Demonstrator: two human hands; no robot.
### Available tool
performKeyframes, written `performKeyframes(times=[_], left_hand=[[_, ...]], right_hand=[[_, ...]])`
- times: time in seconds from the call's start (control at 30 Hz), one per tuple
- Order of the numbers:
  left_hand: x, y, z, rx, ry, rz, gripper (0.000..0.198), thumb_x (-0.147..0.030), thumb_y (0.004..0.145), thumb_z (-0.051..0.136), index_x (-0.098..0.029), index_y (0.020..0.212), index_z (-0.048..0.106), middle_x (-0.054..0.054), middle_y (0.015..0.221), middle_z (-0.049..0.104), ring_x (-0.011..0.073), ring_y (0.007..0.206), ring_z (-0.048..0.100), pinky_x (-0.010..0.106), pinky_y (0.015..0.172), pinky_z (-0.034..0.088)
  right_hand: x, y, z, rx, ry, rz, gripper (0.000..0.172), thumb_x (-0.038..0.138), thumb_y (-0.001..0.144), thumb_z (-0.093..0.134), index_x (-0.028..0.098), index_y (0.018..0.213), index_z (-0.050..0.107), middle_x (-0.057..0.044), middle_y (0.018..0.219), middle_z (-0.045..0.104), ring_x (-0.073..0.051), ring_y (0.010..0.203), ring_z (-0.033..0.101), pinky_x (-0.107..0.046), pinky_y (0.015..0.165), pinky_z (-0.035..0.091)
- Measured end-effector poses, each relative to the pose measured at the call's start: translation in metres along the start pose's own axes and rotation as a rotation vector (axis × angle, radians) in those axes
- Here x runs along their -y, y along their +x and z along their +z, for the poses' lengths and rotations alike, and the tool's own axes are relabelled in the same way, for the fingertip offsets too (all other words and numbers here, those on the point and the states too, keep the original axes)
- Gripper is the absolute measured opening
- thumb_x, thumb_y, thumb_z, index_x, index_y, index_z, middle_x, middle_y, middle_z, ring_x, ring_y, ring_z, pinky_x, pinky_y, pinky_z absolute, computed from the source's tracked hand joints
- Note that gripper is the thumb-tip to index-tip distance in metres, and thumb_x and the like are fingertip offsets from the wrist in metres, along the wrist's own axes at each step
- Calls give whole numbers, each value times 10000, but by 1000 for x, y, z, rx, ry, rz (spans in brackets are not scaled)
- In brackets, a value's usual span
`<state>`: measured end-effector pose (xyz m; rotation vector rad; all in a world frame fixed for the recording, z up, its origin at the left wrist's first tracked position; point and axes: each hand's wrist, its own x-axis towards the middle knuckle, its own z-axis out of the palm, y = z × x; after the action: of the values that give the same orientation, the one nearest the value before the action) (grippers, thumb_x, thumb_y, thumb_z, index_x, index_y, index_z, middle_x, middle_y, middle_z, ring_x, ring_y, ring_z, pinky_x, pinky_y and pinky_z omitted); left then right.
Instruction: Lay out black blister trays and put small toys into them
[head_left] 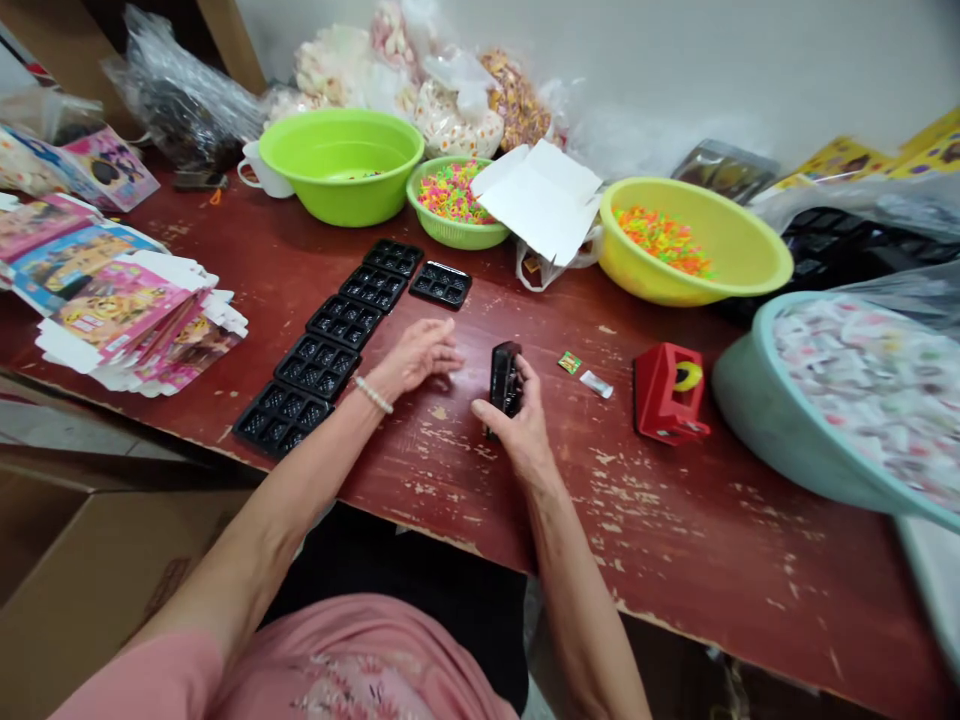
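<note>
In the head view my right hand [523, 415] grips a small stack of black plastic trays [504, 378], stood on edge just over the table. My left hand [426, 355], with a beaded bracelet at the wrist, is held to the left of the stack, fingers apart and nothing in them. A row of black compartment trays [319, 366] runs diagonally away from the table's front edge, left of my left hand. One more black tray [441, 285] lies beside the far end of that row.
Flattened printed boxes [127, 310] lie at left. Behind stand a green basin [341, 165], a light green basket [457, 232] and a yellow basin [694, 240] with colourful small pieces. At right are a red tape dispenser [670, 395], two small packets and a blue basin [757, 400] of wrapped items.
</note>
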<state>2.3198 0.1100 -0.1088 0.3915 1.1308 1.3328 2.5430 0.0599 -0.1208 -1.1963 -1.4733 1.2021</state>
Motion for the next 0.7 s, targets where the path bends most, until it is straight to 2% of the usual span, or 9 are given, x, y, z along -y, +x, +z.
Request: performKeyframes(times=[0.07,0.13,0.23,0.3,0.37,0.43,0.5,0.6,0.7], left_hand=[[14,-42,1,240,-13,20,410,-346,776,917,-159,955,599,36,831,689,191,652,721,318,595,629],[29,-80,0,374,-13,28,529,-389,644,998,-142,923,622,21,826,684,154,621,702,247,534,598],[42,-118,-5,371,-5,17,556,-396,578,1022,-136,847,612,-16,727,656,114,524,650,225,493,584],[43,-133,-8,351,0,9,555,-420,578,1014,-143,838,609,-27,677,641,112,487,626,237,478,583],[41,-142,-11,323,13,21,541,-425,579,1002,-149,837,615,-28,665,639,117,485,619,248,479,582],[37,-149,-11,286,39,61,491,-413,607,972,-158,847,628,-30,674,640,115,487,606,250,480,565],[31,-154,-11,245,95,177,393,-351,641,931,-162,842,651,-29,709,647,97,523,591,222,509,533],[24,-158,-11,209,220,388,232,-229,657,861,-157,794,688,-15,777,663,85,640,586,186,592,485],[20,-159,-12,245,282,418,153,-218,684,809,-156,775,703,-7,772,660,102,688,578,197,626,472]], right_hand=[[6,-11,17,79,121,45,1032,567,643,908,305,1522,433,-102,1506,536,-322,1380,525,-536,1193,415],[11,-24,31,144,262,101,1016,605,647,893,309,1509,444,-87,1432,580,-299,1291,583,-476,1099,504],[17,-40,45,192,382,138,950,637,656,870,324,1464,480,-64,1393,590,-250,1138,628,-373,908,581],[21,-49,50,214,399,146,916,650,660,855,333,1442,498,-56,1379,587,-220,1036,633,-333,796,585],[25,-56,52,223,397,153,910,651,671,836,332,1452,492,-56,1364,585,-207,983,627,-326,753,580],[29,-60,53,214,370,151,913,617,690,817,326,1481,466,-59,1364,586,-215,1002,625,-350,794,589],[32,-62,52,191,278,122,912,540,704,812,322,1508,440,-59,1389,582,-239,1099,618,-397,921,583],[35,-62,48,171,79,40,971,434,689,827,303,1551,399,-77,1490,520,-289,1329,530,-488,1160,458],[36,-59,44,175,-48,6,1055,403,653,854,286,1580,366,-107,1571,436,-326,1423,453,-556,1226,372]])
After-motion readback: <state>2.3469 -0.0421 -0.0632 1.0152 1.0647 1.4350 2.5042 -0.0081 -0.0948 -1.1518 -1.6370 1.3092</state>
